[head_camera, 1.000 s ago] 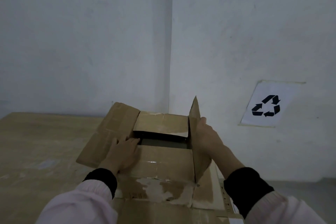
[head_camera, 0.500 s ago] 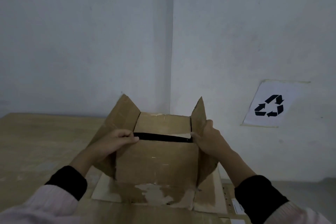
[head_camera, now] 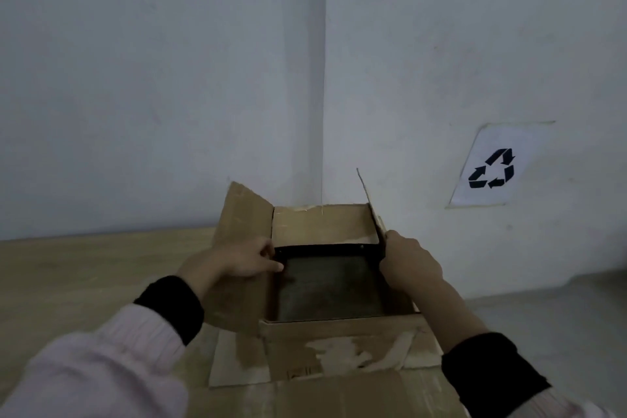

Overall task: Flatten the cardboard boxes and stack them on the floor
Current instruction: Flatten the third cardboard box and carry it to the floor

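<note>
A brown cardboard box [head_camera: 324, 224] stands open on a wooden table, near the room's corner. Its dark inside [head_camera: 327, 288] shows between the flaps. My left hand [head_camera: 244, 260] grips the box's left wall where the left flap [head_camera: 242, 214] stands up. My right hand [head_camera: 409, 263] holds the right wall below the upright right flap [head_camera: 369, 200]. The near flap [head_camera: 339, 346] hangs toward me, with torn paper patches on it. Another flat piece of cardboard [head_camera: 339, 397] lies under the box, at the bottom of the view.
The wooden table [head_camera: 84, 271] stretches to the left. Grey walls meet in a corner [head_camera: 324, 78] right behind the box. A paper sheet with a recycling sign [head_camera: 493, 168] hangs on the right wall. Grey floor [head_camera: 559, 316] shows at the right.
The box's top has opened: the near panel swung down toward me and the inside now shows. Both hands pulled the side walls apart and stayed on them.
</note>
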